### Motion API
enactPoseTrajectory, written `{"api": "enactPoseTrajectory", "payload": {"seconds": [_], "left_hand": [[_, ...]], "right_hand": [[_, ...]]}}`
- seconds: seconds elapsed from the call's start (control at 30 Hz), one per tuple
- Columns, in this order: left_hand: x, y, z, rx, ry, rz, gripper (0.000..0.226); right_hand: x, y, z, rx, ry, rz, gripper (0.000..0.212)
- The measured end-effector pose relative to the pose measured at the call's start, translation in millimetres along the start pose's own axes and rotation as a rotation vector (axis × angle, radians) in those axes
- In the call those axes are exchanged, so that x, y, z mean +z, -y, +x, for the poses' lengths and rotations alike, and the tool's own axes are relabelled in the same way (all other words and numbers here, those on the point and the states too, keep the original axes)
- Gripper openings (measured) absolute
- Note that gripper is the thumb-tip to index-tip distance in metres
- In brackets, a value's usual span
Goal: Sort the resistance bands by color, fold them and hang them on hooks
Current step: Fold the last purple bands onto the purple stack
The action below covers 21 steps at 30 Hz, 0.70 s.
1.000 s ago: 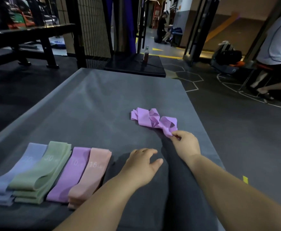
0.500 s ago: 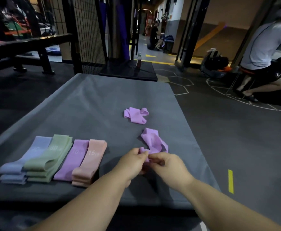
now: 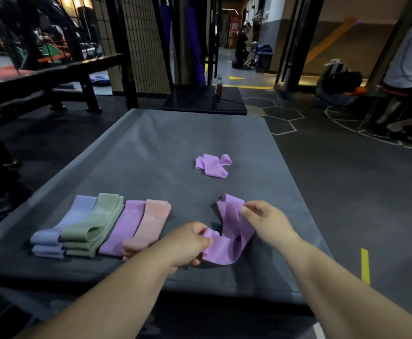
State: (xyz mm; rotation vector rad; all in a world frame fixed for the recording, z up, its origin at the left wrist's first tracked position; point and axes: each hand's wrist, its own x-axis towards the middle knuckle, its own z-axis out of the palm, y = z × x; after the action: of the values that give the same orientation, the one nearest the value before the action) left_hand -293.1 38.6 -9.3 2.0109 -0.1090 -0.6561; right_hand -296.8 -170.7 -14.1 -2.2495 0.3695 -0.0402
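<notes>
Left hand [image 3: 187, 243]: the fingers [image 3: 203, 234] are curled tight round the near end of the purple band [image 3: 231, 233], low over the desk [image 3: 151, 148].
Right hand [image 3: 266, 216]: thumb and fingertips pinch the band's far edge and hold it up.
Purple band: it runs between the two sets of fingers as a twisted loop, its belly sagging beneath them.
Step in hand: I'd say it is working the twist out so the loop lies flat for folding.
Doing it well: keep both grips light, turn one end until the two layers match, lay it down, then fold end to end while pressing the crease.
Material: a thin, matte, rubbery strip, floppy and quick to curl; likely to spring open if let go early.
Crumpled band [image 3: 213, 165]: the same purple, well beyond the right fingers, lying in a tangled heap.
Folded piles: just left of the left fingers, side by side, are a blue pile [image 3: 60, 226], green pile [image 3: 94, 223], purple pile [image 3: 126, 226] and pink pile [image 3: 148, 223], flat with rounded loop ends.
Hooks: none in sight.
</notes>
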Motion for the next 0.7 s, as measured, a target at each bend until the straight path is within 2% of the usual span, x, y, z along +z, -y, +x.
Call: {"api": "enactPoseTrajectory", "payload": {"seconds": [0.13,0.23,0.3,0.33,0.43,0.5,0.7], "left_hand": [[-6.7,2.2,-3.7,-0.017,0.021,0.072,0.017],[-11.4,3.6,-4.4,-0.017,0.005,0.097,0.021],[-15.5,4.9,-3.0,-0.007,-0.021,0.095,0.024],[-17.4,4.9,-2.0,0.006,-0.038,0.092,0.026],[-21.0,1.9,0.3,0.080,-0.096,0.079,0.025],[-22.7,-1.4,1.1,0.134,-0.141,0.049,0.033],[-26.9,-8.8,1.5,0.201,-0.249,0.017,0.028]], "right_hand": [[22.4,10.1,9.7,-0.010,0.070,-0.159,0.058],[27.0,11.9,17.0,0.003,0.035,-0.229,0.035],[23.1,12.2,21.5,0.021,0.042,-0.155,0.026],[19.6,12.0,22.7,0.054,0.047,-0.046,0.024],[4.6,14.5,18.3,0.250,0.089,0.571,0.019],[-8.0,13.0,15.2,0.376,0.095,0.881,0.019],[-44.0,-1.6,9.1,0.455,-0.032,1.183,0.017]]}}
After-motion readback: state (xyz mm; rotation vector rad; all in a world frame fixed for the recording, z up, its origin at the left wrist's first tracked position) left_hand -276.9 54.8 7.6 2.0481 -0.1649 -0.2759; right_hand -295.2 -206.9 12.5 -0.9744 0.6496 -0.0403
